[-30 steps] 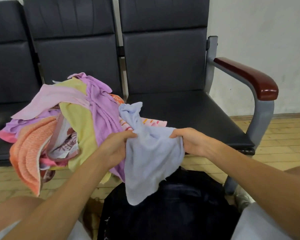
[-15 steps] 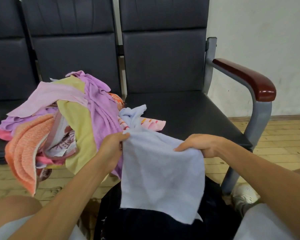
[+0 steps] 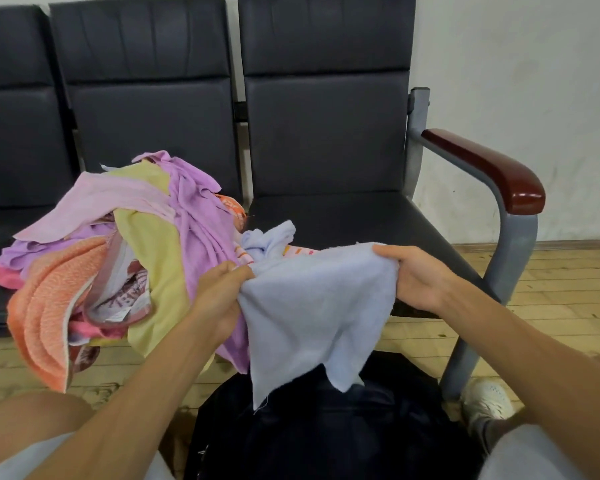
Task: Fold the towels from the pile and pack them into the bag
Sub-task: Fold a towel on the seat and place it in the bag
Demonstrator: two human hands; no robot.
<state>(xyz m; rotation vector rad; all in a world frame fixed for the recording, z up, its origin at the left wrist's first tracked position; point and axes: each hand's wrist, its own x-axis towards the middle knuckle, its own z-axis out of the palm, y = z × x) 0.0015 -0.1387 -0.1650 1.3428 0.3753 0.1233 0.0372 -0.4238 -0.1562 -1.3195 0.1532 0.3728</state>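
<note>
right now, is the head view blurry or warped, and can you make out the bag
Head view: soft, even light, no hard shadows, a sheen on the armrest. Head view: wide-angle bend tilts the chair backs near the edges. Head view: left hand, right hand and blue towel look fairly sharp; the bag is too dark for detail.

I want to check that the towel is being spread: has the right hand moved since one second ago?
Yes. The right hand, gripping the blue towel, has moved rightward, closer to the chair armrest.
</note>
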